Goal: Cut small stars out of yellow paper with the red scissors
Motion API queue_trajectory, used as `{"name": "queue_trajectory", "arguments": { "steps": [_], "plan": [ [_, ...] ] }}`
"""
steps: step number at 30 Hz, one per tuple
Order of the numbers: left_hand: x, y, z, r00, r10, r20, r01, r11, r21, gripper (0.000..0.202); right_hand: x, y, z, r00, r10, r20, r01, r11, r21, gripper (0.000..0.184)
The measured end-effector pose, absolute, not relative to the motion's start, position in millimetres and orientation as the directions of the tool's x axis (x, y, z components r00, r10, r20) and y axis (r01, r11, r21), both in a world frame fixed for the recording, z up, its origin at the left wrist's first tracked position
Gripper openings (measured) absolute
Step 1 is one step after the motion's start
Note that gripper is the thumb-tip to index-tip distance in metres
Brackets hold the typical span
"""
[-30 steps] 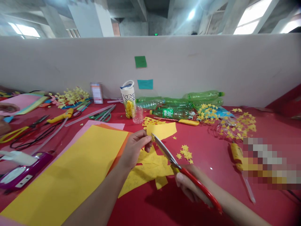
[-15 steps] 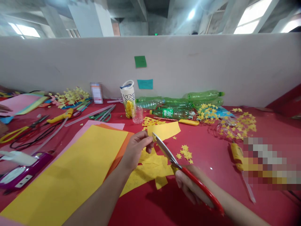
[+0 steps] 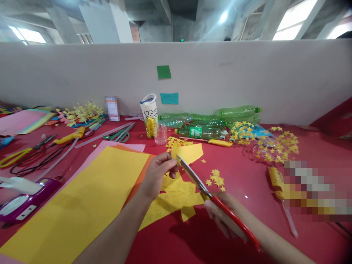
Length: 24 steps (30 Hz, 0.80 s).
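Observation:
My left hand (image 3: 161,172) pinches the lower left corner of a small piece of yellow paper (image 3: 190,152) between thumb and fingers. In my right hand (image 3: 220,212) is a pair of scissors with red handles (image 3: 236,222); the blade tips meet the paper close to my left fingertips. Below my hands lie yellow paper scraps (image 3: 176,198) with marks on them. A small heap of yellow paper stars (image 3: 216,179) rests right of the blades, and one lone star (image 3: 204,161) lies above it.
At left are stacked coloured sheets (image 3: 82,194), a purple power strip (image 3: 30,205) and a yellow glue gun (image 3: 71,135). Green plastic bottles (image 3: 195,131) line the wall. Star sprays (image 3: 275,145) and another glue gun (image 3: 275,180) lie at right.
The yellow paper piece has turned slightly, its right end reaching less far right. A person's hand at the far left has gone from view. Both my hands stay nearly in place.

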<state>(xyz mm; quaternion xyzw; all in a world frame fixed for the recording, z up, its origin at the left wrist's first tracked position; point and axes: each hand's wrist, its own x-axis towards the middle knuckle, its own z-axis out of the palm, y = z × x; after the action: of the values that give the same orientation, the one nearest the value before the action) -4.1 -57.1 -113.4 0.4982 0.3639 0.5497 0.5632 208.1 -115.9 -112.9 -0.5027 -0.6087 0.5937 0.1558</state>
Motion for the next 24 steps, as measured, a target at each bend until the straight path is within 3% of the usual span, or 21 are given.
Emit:
{"name": "queue_trajectory", "arguments": {
  "steps": [13, 24],
  "plan": [
    [-7.5, -54.9, -109.2, 0.025, 0.980, 0.198, -0.214, -0.188, 0.958, 0.011, 208.2, -113.1, -117.7, -0.445, 0.819, -0.362, 0.420, -0.166, -0.892, 0.043],
    [-9.9, -57.5, -108.3, 0.005, 0.994, 0.113, -0.172, -0.111, 0.979, 0.011, 213.6, -111.8, -115.6, -0.570, 0.787, -0.238, 0.352, -0.028, -0.936, 0.050]
  ]
}}
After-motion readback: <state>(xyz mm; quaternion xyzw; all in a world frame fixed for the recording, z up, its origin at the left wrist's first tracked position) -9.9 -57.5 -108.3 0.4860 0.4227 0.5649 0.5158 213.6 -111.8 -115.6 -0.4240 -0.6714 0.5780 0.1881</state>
